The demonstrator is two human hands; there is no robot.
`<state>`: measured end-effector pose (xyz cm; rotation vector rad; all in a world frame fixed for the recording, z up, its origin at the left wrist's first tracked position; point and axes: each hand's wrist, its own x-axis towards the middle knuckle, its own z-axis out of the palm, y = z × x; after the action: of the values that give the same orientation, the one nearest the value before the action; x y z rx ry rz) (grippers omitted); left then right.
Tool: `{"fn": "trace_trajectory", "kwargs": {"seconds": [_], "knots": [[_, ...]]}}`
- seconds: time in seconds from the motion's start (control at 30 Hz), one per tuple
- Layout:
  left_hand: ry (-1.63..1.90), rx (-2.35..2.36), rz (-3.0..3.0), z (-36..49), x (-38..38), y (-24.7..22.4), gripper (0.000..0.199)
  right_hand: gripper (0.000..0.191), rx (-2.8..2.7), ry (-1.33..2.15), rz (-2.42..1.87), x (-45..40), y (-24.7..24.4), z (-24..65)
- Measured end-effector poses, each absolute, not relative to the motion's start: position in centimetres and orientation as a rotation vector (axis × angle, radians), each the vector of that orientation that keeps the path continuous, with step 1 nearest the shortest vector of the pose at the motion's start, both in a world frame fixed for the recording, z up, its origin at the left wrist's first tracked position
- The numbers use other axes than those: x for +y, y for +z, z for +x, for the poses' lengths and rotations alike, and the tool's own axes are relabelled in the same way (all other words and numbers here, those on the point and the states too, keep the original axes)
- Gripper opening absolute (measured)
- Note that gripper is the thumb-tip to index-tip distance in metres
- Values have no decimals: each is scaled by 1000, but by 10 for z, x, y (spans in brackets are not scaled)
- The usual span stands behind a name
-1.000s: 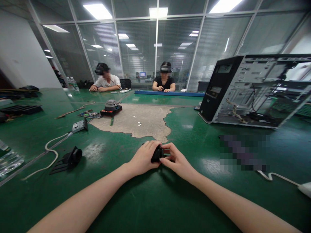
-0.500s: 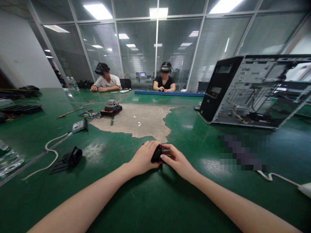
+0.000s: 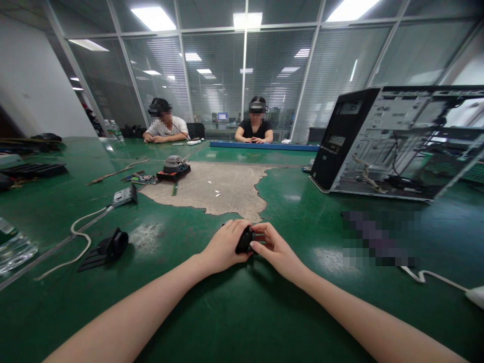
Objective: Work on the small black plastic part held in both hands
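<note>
A small black part point(image 3: 244, 241) is between my hands just above the green table, a little below the middle of the view. My left hand point(image 3: 225, 243) is closed around it from the left, and the palm and fingers cover most of it. On its right side my right hand point(image 3: 275, 248) grips it with the thumb and bent fingertips. The part's exact kind cannot be made out. Left of my hands lies a black plastic duct-like piece point(image 3: 109, 248) with slats and a round end.
An opened computer case point(image 3: 348, 146) stands at the right. A heatsink with fan point(image 3: 174, 166), a circuit board point(image 3: 139, 177) and a metal bracket point(image 3: 124, 194) lie at the left. A clear bottle point(image 3: 15, 247) is at the left edge. Two people sit across the table.
My hands and the black part have hardly moved. Across the table, the hands of the person in black have shifted slightly.
</note>
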<state>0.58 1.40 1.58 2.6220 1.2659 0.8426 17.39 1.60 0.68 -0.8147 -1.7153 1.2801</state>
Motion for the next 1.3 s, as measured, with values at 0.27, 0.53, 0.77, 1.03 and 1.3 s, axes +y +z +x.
{"fn": "trace_trajectory", "kwargs": {"seconds": [0.27,0.53,0.77,1.03,1.3], "knots": [[834,1254,2619,6,14,17,55,28,-1786,1244,-833,15,9,174],[826,1253,2609,6,13,19,54,19,-1814,1220,-788,10,11,174],[831,1264,2610,6,14,17,56,30,-1773,1245,-825,15,7,173],[830,1251,2617,5,13,17,57,30,-1763,1318,-779,16,9,174],[851,1244,2639,6,14,16,53,20,-1685,1360,-761,15,9,174]]}}
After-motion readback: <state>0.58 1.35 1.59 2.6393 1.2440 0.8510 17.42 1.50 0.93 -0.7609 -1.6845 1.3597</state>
